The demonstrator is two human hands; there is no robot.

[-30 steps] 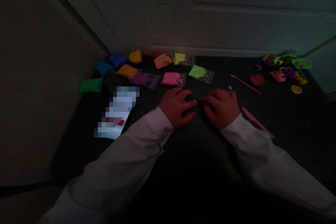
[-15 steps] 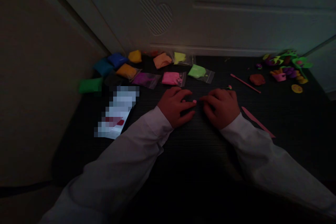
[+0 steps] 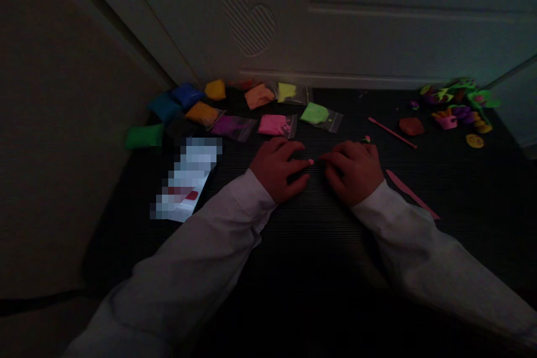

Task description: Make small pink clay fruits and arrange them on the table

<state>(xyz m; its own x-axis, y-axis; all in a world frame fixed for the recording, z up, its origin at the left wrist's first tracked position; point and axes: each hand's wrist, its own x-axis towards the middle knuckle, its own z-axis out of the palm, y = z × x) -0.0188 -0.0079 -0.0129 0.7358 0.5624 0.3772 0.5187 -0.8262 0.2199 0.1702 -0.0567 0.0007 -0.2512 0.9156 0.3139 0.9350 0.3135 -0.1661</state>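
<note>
My left hand (image 3: 280,172) rests low over the dark table with its fingers apart. Its index fingertip touches a tiny pink clay piece (image 3: 311,162). Across a narrow gap, my right hand (image 3: 352,172) has its index finger stretched towards the same piece, the other fingers loosely bent, and nothing seen in its grasp. A small pink-and-green clay bit (image 3: 367,139) lies just beyond the right knuckles. To the right of that hand is a pink plastic clay knife (image 3: 411,194). The open bag of pink clay (image 3: 274,125) sits behind my left hand.
Several coloured clay packs, such as the green one (image 3: 145,136), line the table's back left. A lit phone (image 3: 191,179), its screen blurred, lies by my left forearm. At right are a thin pink tool (image 3: 392,133), a reddish-brown lump (image 3: 411,126) and finished clay figures (image 3: 461,114).
My left hand has shifted very slightly left. A second pink bit that showed between its fingers is now out of sight. My right hand has hardly moved.
</note>
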